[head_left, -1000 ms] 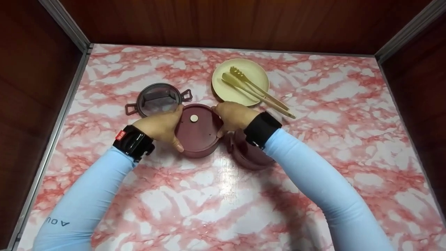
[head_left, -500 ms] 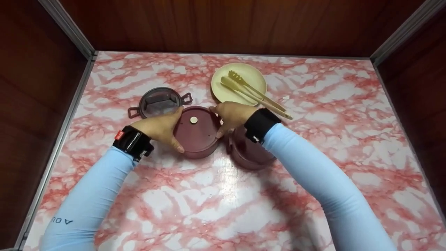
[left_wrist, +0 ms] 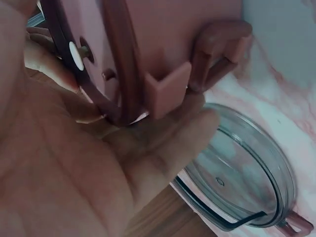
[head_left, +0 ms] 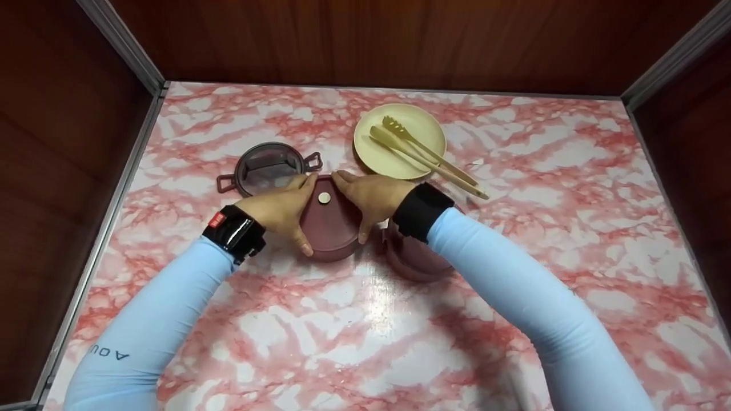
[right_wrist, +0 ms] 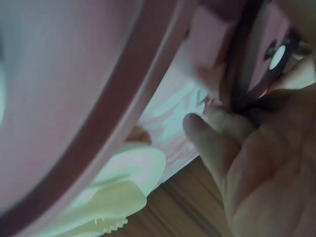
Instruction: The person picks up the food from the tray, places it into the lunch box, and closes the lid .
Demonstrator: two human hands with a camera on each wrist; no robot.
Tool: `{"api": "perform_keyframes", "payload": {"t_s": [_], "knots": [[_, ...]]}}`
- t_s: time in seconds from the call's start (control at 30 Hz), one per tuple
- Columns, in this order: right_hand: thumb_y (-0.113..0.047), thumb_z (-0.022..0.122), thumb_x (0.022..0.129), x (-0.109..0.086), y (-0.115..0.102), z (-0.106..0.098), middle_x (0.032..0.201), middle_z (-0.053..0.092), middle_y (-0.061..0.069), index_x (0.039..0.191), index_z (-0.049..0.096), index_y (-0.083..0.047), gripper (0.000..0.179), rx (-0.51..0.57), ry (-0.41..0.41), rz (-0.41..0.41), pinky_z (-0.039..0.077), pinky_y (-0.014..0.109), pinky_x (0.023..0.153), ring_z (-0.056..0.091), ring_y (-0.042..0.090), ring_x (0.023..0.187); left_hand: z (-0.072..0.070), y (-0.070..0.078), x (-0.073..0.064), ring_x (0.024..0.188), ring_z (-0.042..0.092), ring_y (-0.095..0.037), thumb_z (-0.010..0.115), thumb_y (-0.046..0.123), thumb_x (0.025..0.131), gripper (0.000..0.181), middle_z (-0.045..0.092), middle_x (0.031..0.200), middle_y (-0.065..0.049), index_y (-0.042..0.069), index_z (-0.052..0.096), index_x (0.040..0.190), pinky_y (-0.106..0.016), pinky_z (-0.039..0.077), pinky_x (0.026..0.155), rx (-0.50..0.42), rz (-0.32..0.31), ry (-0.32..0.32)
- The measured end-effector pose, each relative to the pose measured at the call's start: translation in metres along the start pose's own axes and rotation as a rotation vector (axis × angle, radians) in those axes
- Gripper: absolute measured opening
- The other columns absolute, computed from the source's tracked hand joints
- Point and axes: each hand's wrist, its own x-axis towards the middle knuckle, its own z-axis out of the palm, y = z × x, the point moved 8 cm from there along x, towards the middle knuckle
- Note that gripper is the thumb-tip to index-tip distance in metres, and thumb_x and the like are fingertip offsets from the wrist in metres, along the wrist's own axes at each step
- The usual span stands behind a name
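Note:
A maroon pot point(head_left: 331, 237) with a lid stands near the middle of the table, and a pale knob point(head_left: 324, 198) rises from the lid. My left hand point(head_left: 280, 211) holds its left side, thumb at the front and fingers toward the back. On the opposite side my right hand point(head_left: 374, 202) spans the rim the same way. The fingertips of both hands come close together behind the knob. In the left wrist view, fingers point(left_wrist: 163, 148) lie at the lid's rim, below a side handle point(left_wrist: 217, 54). The right wrist view is partly blurred.
A second maroon pot point(head_left: 420, 262) stands just right, partly under my right wrist. Behind my left hand lies a clear round piece point(head_left: 268, 171) with two loop handles. A cream plate point(head_left: 425, 134) bears a pasta server point(head_left: 394, 127) and another long-handled utensil point(head_left: 384, 137).
Both hands have slid farther round the pot's back edge, bringing their fingertips closer together. My right thumb has moved down along the right side. The pot stays in about the same place.

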Motion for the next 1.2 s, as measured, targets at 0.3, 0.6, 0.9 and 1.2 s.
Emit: {"api": "perform_keyframes", "payload": {"t_s": [0.3, 0.6, 0.9, 1.2], "knots": [[-0.039, 0.096, 0.059, -0.006, -0.011, -0.015, 0.162, 0.021, 0.015, 0.157, 0.008, 0.001, 0.138, 0.010, 0.070, 0.002, 0.027, 0.032, 0.114, 0.034, 0.030, 0.141, -0.010, 0.003, -0.011, 0.143, 0.023, -0.044, 0.095, 0.055, 0.048, 0.159, -0.002, 0.162, -0.024, 0.001, -0.008, 0.156, -0.051, 0.031, 0.111, 0.027, 0.008, -0.004], [-0.035, 0.096, 0.061, -0.006, -0.012, -0.014, 0.160, 0.023, 0.018, 0.156, 0.007, 0.002, 0.135, 0.009, 0.052, 0.003, 0.028, 0.033, 0.114, 0.036, 0.031, 0.140, -0.006, 0.001, -0.005, 0.145, 0.018, -0.039, 0.094, 0.055, 0.051, 0.157, -0.003, 0.163, -0.023, 0.002, -0.010, 0.156, -0.046, 0.027, 0.114, -0.012, 0.004, -0.024], [-0.046, 0.071, 0.090, -0.015, 0.016, -0.019, 0.156, 0.033, 0.018, 0.157, 0.014, -0.001, 0.099, 0.249, 0.046, 0.030, 0.026, 0.033, 0.115, 0.035, 0.027, 0.141, 0.008, -0.017, -0.003, 0.147, 0.012, -0.040, 0.086, 0.055, 0.067, 0.139, 0.000, 0.163, -0.023, 0.014, -0.010, 0.158, -0.052, 0.020, 0.116, -0.193, 0.055, 0.029], [-0.023, 0.058, 0.100, -0.018, 0.025, -0.017, 0.076, 0.069, 0.007, 0.098, 0.066, -0.004, 0.021, 0.298, 0.136, 0.084, 0.050, 0.034, 0.081, 0.067, 0.019, 0.068, 0.007, -0.040, -0.022, 0.076, 0.065, -0.029, 0.063, 0.033, 0.098, 0.039, 0.071, 0.093, -0.016, 0.006, 0.065, 0.126, -0.035, 0.051, 0.071, -0.375, 0.014, 0.198]]}}
